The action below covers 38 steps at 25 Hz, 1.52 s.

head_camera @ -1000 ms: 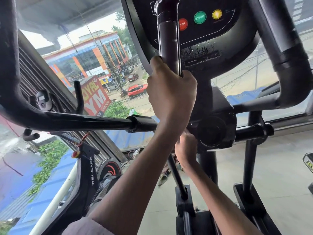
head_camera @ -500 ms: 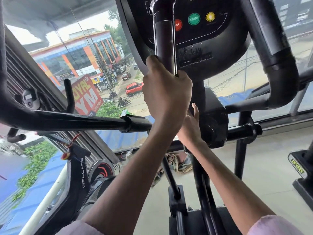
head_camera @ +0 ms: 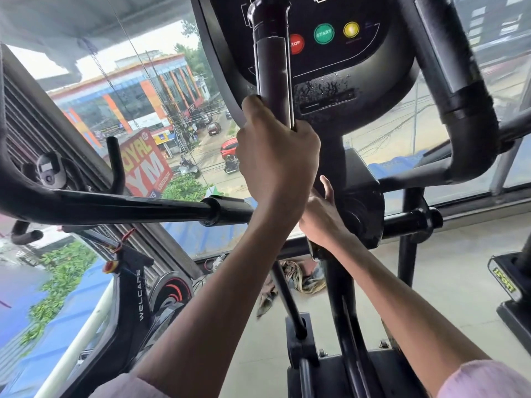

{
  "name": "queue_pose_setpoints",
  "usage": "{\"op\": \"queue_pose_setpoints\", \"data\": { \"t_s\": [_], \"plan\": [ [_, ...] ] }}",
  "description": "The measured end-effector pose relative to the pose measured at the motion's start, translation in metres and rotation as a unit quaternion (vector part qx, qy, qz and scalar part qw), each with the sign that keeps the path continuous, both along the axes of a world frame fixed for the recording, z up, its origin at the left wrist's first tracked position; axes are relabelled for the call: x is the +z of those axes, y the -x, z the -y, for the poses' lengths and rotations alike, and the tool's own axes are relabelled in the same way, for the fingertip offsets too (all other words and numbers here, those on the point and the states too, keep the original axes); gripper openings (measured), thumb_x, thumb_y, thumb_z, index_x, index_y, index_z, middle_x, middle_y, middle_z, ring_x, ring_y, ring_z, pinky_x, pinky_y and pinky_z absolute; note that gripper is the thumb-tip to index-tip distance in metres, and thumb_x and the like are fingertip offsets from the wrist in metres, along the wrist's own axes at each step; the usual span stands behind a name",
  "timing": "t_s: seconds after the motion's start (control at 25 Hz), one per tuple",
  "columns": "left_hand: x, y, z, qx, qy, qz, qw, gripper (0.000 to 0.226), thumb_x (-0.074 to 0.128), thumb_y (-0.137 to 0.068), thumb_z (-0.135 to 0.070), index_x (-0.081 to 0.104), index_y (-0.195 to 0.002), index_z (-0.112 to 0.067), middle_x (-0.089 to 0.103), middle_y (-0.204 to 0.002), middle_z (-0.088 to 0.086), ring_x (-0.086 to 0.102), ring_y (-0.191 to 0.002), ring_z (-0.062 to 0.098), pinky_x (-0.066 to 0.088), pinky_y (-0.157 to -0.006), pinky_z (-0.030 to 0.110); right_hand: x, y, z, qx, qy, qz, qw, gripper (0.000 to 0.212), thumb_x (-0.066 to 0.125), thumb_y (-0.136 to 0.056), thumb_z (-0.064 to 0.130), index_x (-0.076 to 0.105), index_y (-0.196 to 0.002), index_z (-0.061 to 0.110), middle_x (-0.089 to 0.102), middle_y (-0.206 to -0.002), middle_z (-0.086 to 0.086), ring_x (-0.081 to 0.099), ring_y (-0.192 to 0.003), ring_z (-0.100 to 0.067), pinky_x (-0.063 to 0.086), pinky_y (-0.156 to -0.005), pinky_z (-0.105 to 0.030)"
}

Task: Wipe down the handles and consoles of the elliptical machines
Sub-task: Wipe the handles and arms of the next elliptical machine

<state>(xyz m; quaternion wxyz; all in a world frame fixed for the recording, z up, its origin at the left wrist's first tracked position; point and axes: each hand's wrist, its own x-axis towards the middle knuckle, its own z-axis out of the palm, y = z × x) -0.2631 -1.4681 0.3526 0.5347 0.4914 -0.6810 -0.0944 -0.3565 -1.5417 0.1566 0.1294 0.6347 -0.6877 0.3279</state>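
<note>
Left hand point(head_camera: 275, 156) wrapped tight round upright black handle point(head_camera: 273, 76), low on its grip, directly in front of console point(head_camera: 339, 70). Right hand point(head_camera: 321, 216) behind and below left, fingers straight, thumb up, flat against black pivot housing point(head_camera: 362, 202) on centre post; holds nothing visible. Console shows red, green, yellow buttons; wet droplets on lower panel. Rag pile point(head_camera: 298, 277) on floor beneath machine. Second handle point(head_camera: 459, 81) at right, untouched.

Left hand point(head_camera: 275, 156) around upright handle point(head_camera: 273, 79)
</note>
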Motion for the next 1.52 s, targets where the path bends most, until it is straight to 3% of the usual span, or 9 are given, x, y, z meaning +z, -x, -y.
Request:
{"op": "queue_pose_setpoints", "data": {
  "t_s": [0.08, 0.2, 0.36, 0.6, 0.76, 1.08, 1.2, 1.32, 1.52],
  "plan": [
    [0.0, 0.0, 0.0, 0.0, 0.002, 0.001, 1.0, 0.025, 0.061, -0.08, -0.019, 0.046, -0.099, -0.017, 0.062, -0.085, -0.001, 0.057, -0.076, 0.026, 0.036, -0.064, 0.029, 0.002, 0.002, 0.014, -0.017, -0.071, -0.061, 0.995, 0.04, 0.057, -0.081, 0.002, 0.068, -0.114, 0.022, 0.075, -0.103, 0.001, 0.038, -0.142, -0.019, -0.013, -0.116, -0.047],
    [0.0, 0.0, -0.001, -0.007, 0.004, -0.004, 1.0, 0.026, 0.061, -0.079, -0.019, 0.049, -0.102, -0.015, 0.064, -0.088, 0.001, 0.059, -0.08, 0.027, 0.04, -0.066, 0.031, 0.019, -0.002, 0.027, 0.015, -0.128, 0.031, 0.991, 0.038, 0.047, -0.087, 0.01, 0.067, -0.118, 0.023, 0.072, -0.114, -0.003, 0.041, -0.139, -0.016, -0.007, -0.12, -0.047],
    [0.001, 0.0, -0.001, -0.008, 0.011, -0.009, 1.0, 0.026, 0.061, -0.079, -0.017, 0.051, -0.103, -0.014, 0.064, -0.084, -0.002, 0.06, -0.076, 0.025, 0.04, -0.063, 0.03, 0.016, -0.001, 0.002, 0.061, -0.052, 0.158, 0.984, 0.034, 0.05, -0.089, -0.006, 0.073, -0.107, 0.012, 0.072, -0.113, -0.014, 0.056, -0.128, -0.02, -0.002, -0.123, -0.044],
    [-0.002, 0.001, 0.0, -0.003, 0.022, -0.013, 1.0, 0.021, 0.059, -0.078, -0.015, 0.05, -0.098, -0.016, 0.061, -0.077, -0.004, 0.056, -0.07, 0.022, 0.037, -0.061, 0.028, 0.009, 0.001, 0.004, 0.075, -0.055, 0.077, 0.993, 0.055, 0.05, -0.081, -0.011, 0.071, -0.118, 0.025, 0.064, -0.131, -0.013, 0.034, -0.146, -0.014, 0.001, -0.125, -0.04],
    [-0.002, 0.001, -0.001, -0.004, 0.022, -0.006, 1.0, 0.02, 0.058, -0.077, -0.015, 0.047, -0.094, -0.018, 0.057, -0.072, -0.008, 0.055, -0.071, 0.023, 0.037, -0.062, 0.03, 0.007, -0.015, 0.005, 0.092, -0.005, 0.246, 0.965, 0.051, 0.049, -0.085, -0.012, 0.071, -0.119, 0.019, 0.06, -0.137, -0.007, 0.043, -0.139, -0.01, 0.002, -0.122, -0.025],
    [-0.002, 0.0, -0.001, -0.002, 0.02, 0.0, 1.0, 0.022, 0.059, -0.078, -0.016, 0.046, -0.095, -0.019, 0.057, -0.075, -0.008, 0.057, -0.078, 0.026, 0.039, -0.065, 0.031, -0.005, -0.02, -0.006, 0.109, 0.003, 0.261, 0.959, 0.052, 0.044, -0.093, -0.003, 0.06, -0.136, 0.022, 0.065, -0.132, -0.007, 0.042, -0.141, -0.015, 0.024, -0.121, -0.034],
    [-0.003, 0.0, 0.001, 0.001, 0.024, -0.003, 1.0, 0.023, 0.058, -0.077, -0.016, 0.051, -0.099, -0.015, 0.062, -0.08, -0.003, 0.058, -0.079, 0.027, 0.042, -0.065, 0.031, 0.004, -0.037, -0.022, 0.148, 0.095, 0.394, 0.902, 0.047, 0.043, -0.089, -0.009, 0.068, -0.123, 0.013, 0.072, -0.118, -0.007, 0.064, -0.116, -0.017, 0.047, -0.106, -0.038],
    [-0.003, 0.0, 0.002, 0.012, 0.025, -0.005, 1.0, 0.025, 0.058, -0.078, -0.016, 0.053, -0.103, -0.013, 0.063, -0.082, -0.003, 0.056, -0.078, 0.025, 0.038, -0.065, 0.03, -0.001, -0.057, -0.052, 0.155, 0.182, 0.464, 0.853, 0.052, 0.041, -0.088, -0.015, 0.064, -0.129, 0.006, 0.066, -0.129, -0.003, 0.059, -0.125, -0.009, 0.044, -0.109, -0.025],
    [-0.003, 0.0, 0.0, 0.014, 0.032, 0.001, 0.999, 0.024, 0.058, -0.079, -0.016, 0.053, -0.102, -0.013, 0.062, -0.082, -0.005, 0.053, -0.074, 0.021, 0.033, -0.062, 0.027, 0.004, -0.047, -0.033, 0.118, 0.137, 0.426, 0.886, 0.05, 0.044, -0.087, -0.01, 0.064, -0.129, 0.008, 0.068, -0.127, -0.004, 0.062, -0.12, -0.013, 0.048, -0.106, -0.04]
  ]
}}
